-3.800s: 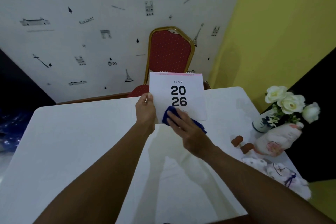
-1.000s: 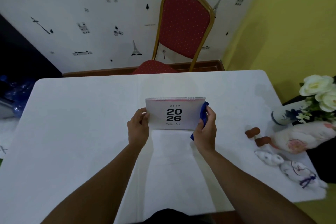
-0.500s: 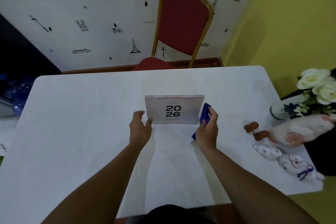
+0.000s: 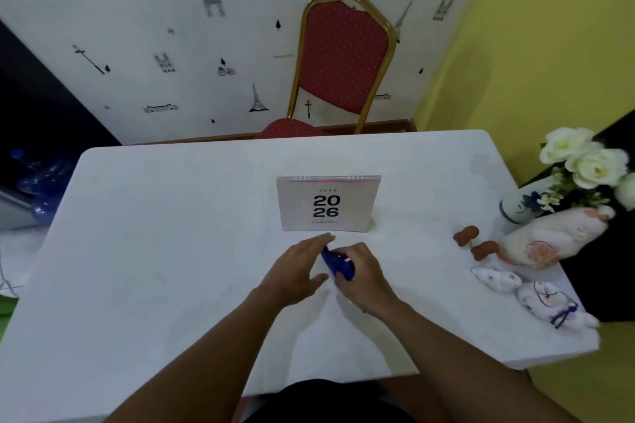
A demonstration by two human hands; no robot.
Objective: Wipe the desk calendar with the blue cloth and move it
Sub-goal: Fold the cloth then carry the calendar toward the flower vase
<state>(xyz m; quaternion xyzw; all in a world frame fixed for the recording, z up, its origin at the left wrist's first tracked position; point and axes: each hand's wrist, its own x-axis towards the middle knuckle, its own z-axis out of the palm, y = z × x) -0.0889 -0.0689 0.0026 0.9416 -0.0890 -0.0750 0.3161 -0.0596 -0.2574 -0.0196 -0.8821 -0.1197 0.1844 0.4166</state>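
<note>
Head view, calendar: the desk calendar (image 4: 328,204) stands upright on the white desk (image 4: 154,251), cover facing the person, no hand on it.
Head view, direction: it lies straight ahead of both hands, near but apart.
Head view, long axis: runs left to right across the desk.
Head view, right grip: right hand (image 4: 364,273) curls around the bunched blue cloth (image 4: 337,264).
Head view, left grip: left hand (image 4: 298,273) is spread, fingers extended beside the cloth.
Head view, nearer hand: the left fingertips reach slightly closer to the calendar's lower edge; judged the freer hand for moving it.
</note>
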